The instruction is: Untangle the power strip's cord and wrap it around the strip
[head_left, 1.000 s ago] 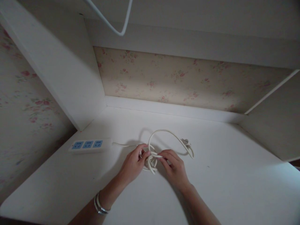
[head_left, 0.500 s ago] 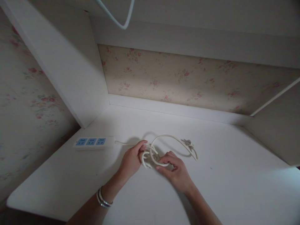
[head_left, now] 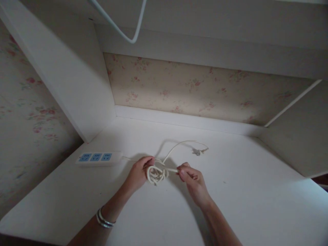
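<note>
A white power cord (head_left: 156,175) is bunched in loose coils at the middle of the desk. My left hand (head_left: 138,172) is closed around the left side of these coils. To the right, my right hand (head_left: 192,180) pinches a stretch of the cord between thumb and fingers, pulled straight out from the bundle. Another length arcs behind the hands to a grey plug (head_left: 196,151) lying on the desk. The cord's other end runs left into a white power strip (head_left: 99,158) with blue sockets. My left fingertips are partly hidden behind the coils.
The white desk (head_left: 246,205) has a low back ledge (head_left: 179,118) against floral wallpaper. A white upright panel (head_left: 66,78) stands at left, another panel (head_left: 294,143) at right. Overhead, a shelf carries a hanging pale loop (head_left: 132,40).
My right hand has shifted slightly right, drawing a stretch of cord taut from the coils. The cord's arc near the plug has become flatter. The view has tilted and shifted a little.
</note>
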A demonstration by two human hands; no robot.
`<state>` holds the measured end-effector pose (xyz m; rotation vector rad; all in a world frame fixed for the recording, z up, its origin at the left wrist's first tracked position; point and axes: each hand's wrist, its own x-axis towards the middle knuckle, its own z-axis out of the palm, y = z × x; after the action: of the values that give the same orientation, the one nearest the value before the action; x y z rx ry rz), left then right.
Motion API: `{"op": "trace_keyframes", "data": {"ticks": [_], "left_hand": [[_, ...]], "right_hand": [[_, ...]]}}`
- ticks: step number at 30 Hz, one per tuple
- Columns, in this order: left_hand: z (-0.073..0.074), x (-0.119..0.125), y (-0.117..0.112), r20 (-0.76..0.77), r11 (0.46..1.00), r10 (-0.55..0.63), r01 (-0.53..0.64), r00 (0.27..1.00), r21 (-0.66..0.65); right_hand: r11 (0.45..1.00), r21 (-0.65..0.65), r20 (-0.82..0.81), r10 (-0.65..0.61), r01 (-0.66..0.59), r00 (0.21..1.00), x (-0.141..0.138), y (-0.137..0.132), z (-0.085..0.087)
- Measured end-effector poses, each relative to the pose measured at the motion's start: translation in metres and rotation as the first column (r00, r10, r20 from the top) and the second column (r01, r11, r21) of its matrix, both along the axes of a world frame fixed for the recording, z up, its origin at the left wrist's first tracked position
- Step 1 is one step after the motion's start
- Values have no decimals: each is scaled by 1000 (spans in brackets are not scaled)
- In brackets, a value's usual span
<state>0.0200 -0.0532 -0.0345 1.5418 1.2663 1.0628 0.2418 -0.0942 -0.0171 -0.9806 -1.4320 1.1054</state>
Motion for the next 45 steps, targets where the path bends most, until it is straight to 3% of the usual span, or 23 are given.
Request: {"op": "trace_keyframes", "data": {"ticks": [3,5,8,9,12,14,21,24,28,35,42,45], "left_hand": [[8,-1,0,-36,997,31,-28,999,65],[13,-4,0,24,997,20,-18,999,-76],[20,-7,-4,143,952,-16,59,990,-300],[21,-7,-6,144,954,-26,67,989,-291],[22,-4,-13,42,998,-6,9,999,-63],[19,-2,-15,-7,999,-9,9,1000,41],[11,-10,-6,-71,997,-37,43,997,72],[16,-9,-8,-212,974,38,11,976,228],[22,-5,-15,-356,912,56,98,933,399],[29,-2,-21,-203,948,-172,218,964,230],[30,1,-19,-94,960,-215,228,972,162],[28,-1,-15,-96,975,-146,159,985,156]], "right_hand": [[995,-69,-72,62,-67,995,-2,0,2],[990,-119,-115,59,-72,992,-3,0,4],[982,-181,-153,18,-46,988,-4,0,4],[980,-195,-163,14,-46,987,-5,0,4],[973,-215,-180,44,-83,983,-5,0,4],[968,-219,-174,85,-122,981,-5,0,5],[934,-239,-195,221,-265,956,-4,-3,15],[925,-240,-249,234,-294,940,-4,-4,16],[917,-199,-290,283,-347,914,-4,-4,13],[934,-237,-492,121,-266,862,-5,0,13],[915,-253,-745,23,-315,667,-7,4,11],[920,-259,-802,-36,-293,596,-7,6,10]]}}
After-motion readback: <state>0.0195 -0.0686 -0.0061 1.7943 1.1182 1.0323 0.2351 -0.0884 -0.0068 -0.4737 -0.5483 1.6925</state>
